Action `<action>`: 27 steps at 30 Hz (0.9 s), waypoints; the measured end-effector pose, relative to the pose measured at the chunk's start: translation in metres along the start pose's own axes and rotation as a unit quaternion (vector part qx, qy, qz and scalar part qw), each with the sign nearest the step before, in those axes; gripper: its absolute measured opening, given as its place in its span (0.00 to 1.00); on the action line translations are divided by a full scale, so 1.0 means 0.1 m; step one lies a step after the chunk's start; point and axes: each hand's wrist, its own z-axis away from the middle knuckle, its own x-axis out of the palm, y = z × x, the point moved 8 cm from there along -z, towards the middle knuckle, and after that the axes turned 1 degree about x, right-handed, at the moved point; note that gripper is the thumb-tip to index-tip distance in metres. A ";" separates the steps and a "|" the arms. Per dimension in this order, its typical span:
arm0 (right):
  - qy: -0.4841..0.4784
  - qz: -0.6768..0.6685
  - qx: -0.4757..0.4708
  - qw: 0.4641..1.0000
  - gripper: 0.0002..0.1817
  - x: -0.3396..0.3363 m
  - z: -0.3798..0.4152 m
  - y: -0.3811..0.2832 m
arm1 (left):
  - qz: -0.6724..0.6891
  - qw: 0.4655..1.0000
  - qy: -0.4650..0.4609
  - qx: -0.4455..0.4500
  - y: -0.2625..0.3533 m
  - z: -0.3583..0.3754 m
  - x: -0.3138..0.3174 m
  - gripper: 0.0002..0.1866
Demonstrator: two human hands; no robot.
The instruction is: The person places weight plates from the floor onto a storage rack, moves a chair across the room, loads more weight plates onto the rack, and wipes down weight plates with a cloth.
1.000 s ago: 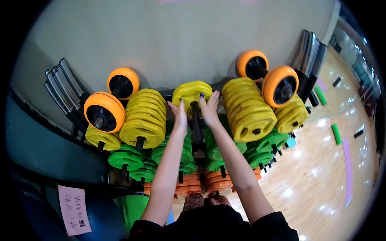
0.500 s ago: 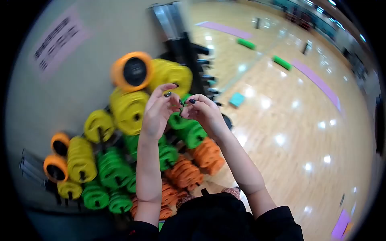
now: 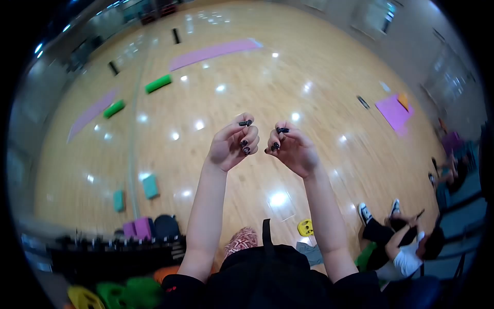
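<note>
Yellow plate [image 3: 305, 227], low ctr-R of frame, flat on wood floor [image 3: 257, 98], beside grey item [image 3: 309, 253] (cloth?). Prob. coated; stiff, heavyish for size, not fragile; poss. slick if palms damp. Best hold: cut-outs or opp. sides of rim, w/ two-sided grip. L hand [image 3: 234, 143] + R hand [image 3: 296, 154], mid-frame: half-open, fingers loosely curled in, nothing seen held; apart fr. each other + fr. plate. Edges: black rack [image 3: 116, 260] lower L; seated person [image 3: 406, 257] lower R. Widest room: up-ctr, betw. green roller [image 3: 158, 83] + purple mat [image 3: 392, 114].
</note>
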 end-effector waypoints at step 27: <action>0.103 -0.007 -0.226 0.969 0.07 -5.87 -3.88 -4.98 | 0.005 0.974 -0.130 -0.187 -1.16 -8.57 -2.68 0.05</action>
